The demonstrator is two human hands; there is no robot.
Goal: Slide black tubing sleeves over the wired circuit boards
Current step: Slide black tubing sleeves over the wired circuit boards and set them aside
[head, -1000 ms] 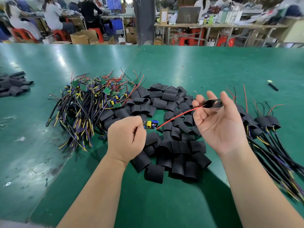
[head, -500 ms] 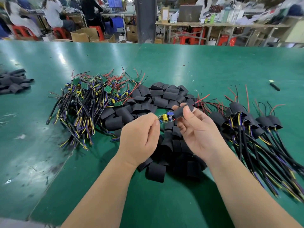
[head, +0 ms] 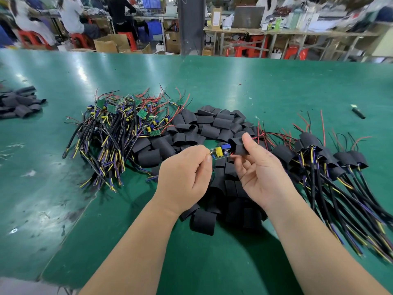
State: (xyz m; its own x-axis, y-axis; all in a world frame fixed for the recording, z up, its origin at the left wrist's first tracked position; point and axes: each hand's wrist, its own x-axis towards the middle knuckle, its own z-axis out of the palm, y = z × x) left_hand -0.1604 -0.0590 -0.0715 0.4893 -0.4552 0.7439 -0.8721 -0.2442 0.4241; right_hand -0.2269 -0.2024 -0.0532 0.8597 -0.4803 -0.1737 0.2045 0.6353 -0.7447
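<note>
Since a second ago the right hand point(head: 259, 173) had come back in from out right. Then it held the sleeve point(head: 239, 145) far up the red lead; now the sleeve's mouth sat against the right end of the circuit board point(head: 220, 152). The left hand point(head: 185, 173) had barely shifted.

Everything lay on the green table point(head: 265, 92). Mid-table: heap of loose sleeves point(head: 212, 124), directly under and behind both hands. Left of it, touching its edge: tangle of bare wired boards point(head: 110, 135). Right of it: bundle of sleeved boards point(head: 319, 154), cables fanning toward the near right corner. Far left edge, well apart: small pile of sleeves point(head: 19, 103). Far right, alone: short black stick point(head: 358, 113).

Both hands were raised over the loose sleeves, close together. Fingers of the left hand were curled, thumb and forefinger pinching the board's left end. The right hand was palm up, thumb on top of the sleeve and fingers under it, gripping it.

The board bridged the gap between the hands, right end slightly higher, with its yellow capacitor and blue part exposed. It was mostly bare; only its right tip met the sleeve's opening.
</note>
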